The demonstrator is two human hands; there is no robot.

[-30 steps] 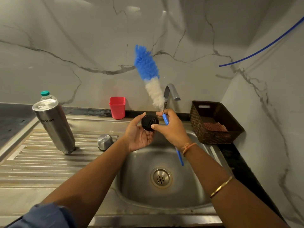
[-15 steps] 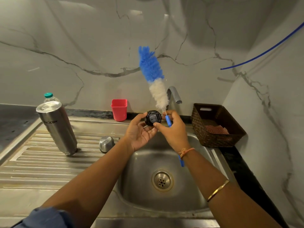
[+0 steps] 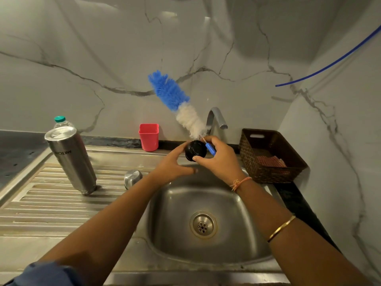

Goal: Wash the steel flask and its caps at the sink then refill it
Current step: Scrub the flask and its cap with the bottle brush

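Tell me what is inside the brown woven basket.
The brown woven basket beside the steel sink holds reddish checked cloth; its near wall hides anything beneath.

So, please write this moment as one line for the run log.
right hand: black cap and brush | left hand: at cap | flask: upside down on drainboard | steel cap: beside sink
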